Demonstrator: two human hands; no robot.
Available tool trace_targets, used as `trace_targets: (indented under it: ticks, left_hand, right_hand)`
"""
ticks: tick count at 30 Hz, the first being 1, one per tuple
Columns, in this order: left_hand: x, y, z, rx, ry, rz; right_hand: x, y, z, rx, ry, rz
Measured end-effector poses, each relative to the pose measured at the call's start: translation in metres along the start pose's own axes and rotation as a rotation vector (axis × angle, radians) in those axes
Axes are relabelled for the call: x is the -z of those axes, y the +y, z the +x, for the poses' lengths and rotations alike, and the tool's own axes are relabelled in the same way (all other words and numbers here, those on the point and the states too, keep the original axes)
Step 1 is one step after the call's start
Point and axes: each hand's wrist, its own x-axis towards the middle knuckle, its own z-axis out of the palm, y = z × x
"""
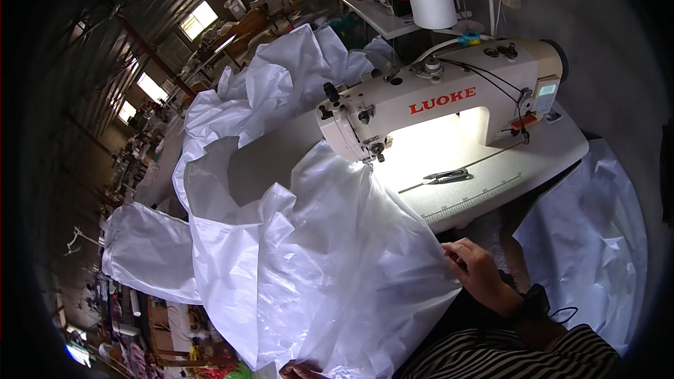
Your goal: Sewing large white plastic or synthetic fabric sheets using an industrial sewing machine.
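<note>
A large sheet of thin, shiny white material (pixel 316 253) hangs in folds over the front of a sewing machine (pixel 439 98). Its gathered top runs under the needle area, where the lamp lights it. My right hand (pixel 483 275) is closed, its curled fingers pinching the right edge of the sheet just in front of the machine bed. At the bottom edge of the view only part of my left hand (pixel 302 370) shows, its fingers closed on the lower border of the sheet; the rest is cut off.
Small thread snips (pixel 447 176) lie on the machine bed. A white thread cone (pixel 431 5) stands behind the machine. More white material (pixel 281 77) is heaped at the back left, and another piece (pixel 583 238) hangs at the right. Cluttered workshop tables lie beyond to the left.
</note>
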Motion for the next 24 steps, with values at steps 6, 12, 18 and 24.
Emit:
trace_targets:
  ticks: [6, 12, 18, 24]
  left_hand:
    - [-0.001, 0.008, -0.009, -0.007, -0.065, -0.22]
    - [0.02, 0.011, 0.018, -0.02, -0.081, -0.032]
    - [0.027, -0.024, 0.038, -0.22, -0.147, 0.315]
    - [0.04, -0.049, 0.034, -0.404, -0.332, 0.737]
  right_hand:
    - [-0.108, -0.029, 0.043, -0.595, -0.707, 1.287]
    - [-0.117, -0.026, 0.026, -0.62, -0.65, 1.847]
    - [0.014, 0.018, -0.037, -0.677, -0.455, 1.16]
    - [0.049, 0.011, -0.035, -0.313, -0.521, 0.038]
